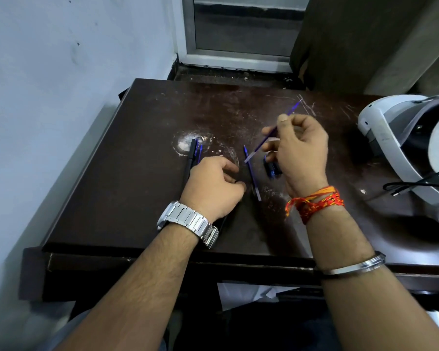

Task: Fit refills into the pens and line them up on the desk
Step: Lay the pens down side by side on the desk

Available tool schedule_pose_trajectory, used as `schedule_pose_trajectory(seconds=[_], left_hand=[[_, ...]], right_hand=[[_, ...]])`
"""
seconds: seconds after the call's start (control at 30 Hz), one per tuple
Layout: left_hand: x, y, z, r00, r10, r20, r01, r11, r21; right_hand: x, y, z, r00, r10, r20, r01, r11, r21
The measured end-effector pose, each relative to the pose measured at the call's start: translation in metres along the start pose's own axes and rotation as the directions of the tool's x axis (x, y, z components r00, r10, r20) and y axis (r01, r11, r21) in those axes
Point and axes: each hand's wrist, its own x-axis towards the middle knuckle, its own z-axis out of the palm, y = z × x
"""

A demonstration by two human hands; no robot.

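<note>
The right hand [295,150] pinches a blue refill [269,138], its axis running seven to one o'clock; the left hand [213,184], at eight o'clock, seemingly grips a black pen [191,155].

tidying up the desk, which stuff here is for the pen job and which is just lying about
For the job:
refill in the right hand
loose refill
pens by the left hand
small dark pen parts

Lying about:
white headset
black cable
</note>
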Motion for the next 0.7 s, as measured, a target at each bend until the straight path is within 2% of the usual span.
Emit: schedule_pose_trajectory(seconds=[0.03,0.1,0.2,0.33,0.5,0.7], left_hand=[[0.000,0.000,0.000,1.000,-0.011,-0.002,0.011,1.000,-0.009],[0.001,0.001,0.000,0.998,-0.002,-0.068,0.001,1.000,-0.023],[0.001,0.003,0.000,0.989,0.018,-0.147,-0.025,0.999,-0.049],[0.001,0.002,0.000,0.990,0.016,-0.142,-0.021,0.999,-0.037],[-0.001,0.002,0.000,0.990,0.021,-0.138,-0.022,1.000,-0.008],[-0.002,0.004,-0.001,0.990,0.015,-0.137,-0.017,1.000,-0.007]], right_hand=[[0.001,-0.001,-0.003,0.999,-0.033,-0.036,0.032,0.999,-0.023],[0.002,0.000,-0.007,0.997,-0.066,-0.041,0.058,0.983,-0.174],[0.001,0.004,-0.010,0.997,-0.021,0.068,0.050,0.885,-0.463],[0.001,0.005,-0.010,0.991,-0.048,0.125,0.117,0.764,-0.634],[-0.001,0.008,-0.009,0.987,-0.036,0.158,0.144,0.636,-0.758],[-0.002,0.014,-0.005,0.988,-0.026,0.150,0.137,0.581,-0.802]])
